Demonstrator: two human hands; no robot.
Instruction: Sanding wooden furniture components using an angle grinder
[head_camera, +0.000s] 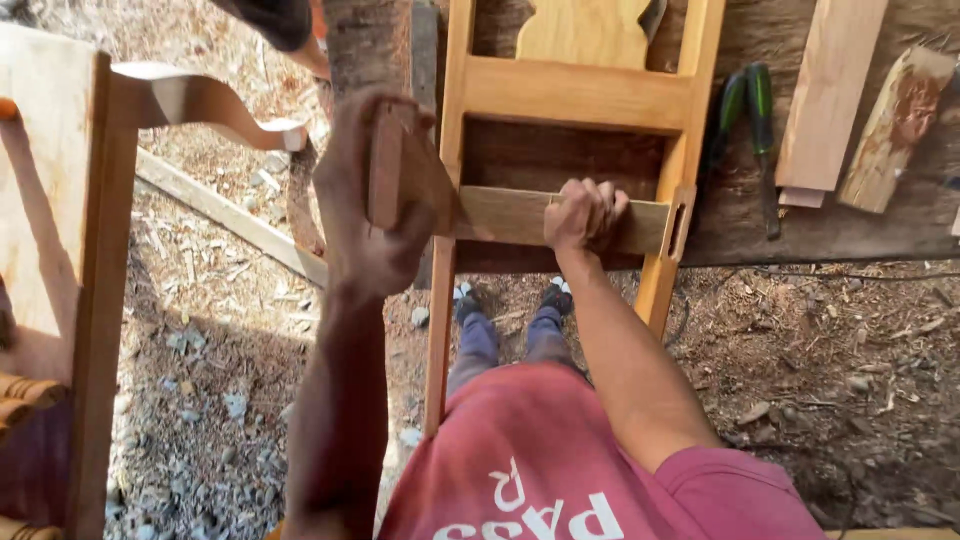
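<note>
The chair frame (580, 95) overhangs the tabletop's (850, 235) near edge, its legs unsupported. The cross rail (510, 215) spans the uprights, right hand (585, 213) closed over it near the open mortise. The left hand (370, 195) grips a wooden block (395, 165) at the rail's left end. A glancing knock could tip the frame or pinch fingers.

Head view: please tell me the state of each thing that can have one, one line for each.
Left hand: raised, gripping a wooden block.
Right hand: closed on the loose rail.
Loose rail: lies across the chair frame, its right end short of the open mortise.
Green-handled tools: lying on the bench, untouched.
</note>
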